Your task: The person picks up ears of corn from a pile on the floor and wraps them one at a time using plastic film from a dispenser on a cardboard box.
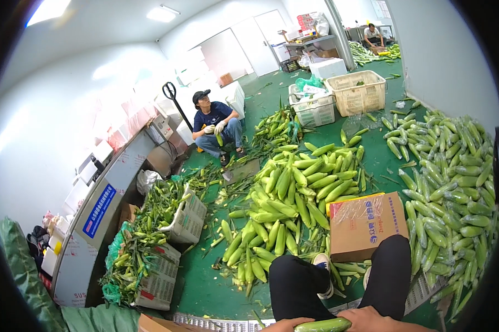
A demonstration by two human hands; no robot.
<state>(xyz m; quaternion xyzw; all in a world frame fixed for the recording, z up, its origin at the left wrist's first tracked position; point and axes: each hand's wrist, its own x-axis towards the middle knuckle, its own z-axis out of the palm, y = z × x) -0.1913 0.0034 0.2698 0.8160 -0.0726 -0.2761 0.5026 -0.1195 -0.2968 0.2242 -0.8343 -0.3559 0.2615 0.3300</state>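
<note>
An ear of corn in its green husk [322, 325] lies across my lap at the bottom edge of the view, with a shine like clear film on it. My left hand [290, 325] grips one end, while my right hand [369, 319] closes around the other. Both hands are partly cut off by the picture's edge. Beyond my knees spreads a large pile of husked-green corn ears [291, 186]. A cardboard box [367, 226] bearing printing stands just past my right knee. To the right is a heap of film-wrapped corn ears [453, 186].
White plastic crates [191, 216] overflow with husk trimmings at left, beside a steel-sided table [81, 249]. A squatting person [214, 124] in gloves holds a corn ear near a pallet jack handle [175, 97]. More crates [359, 97] stand behind. Another person [373, 36] works beyond the doorway.
</note>
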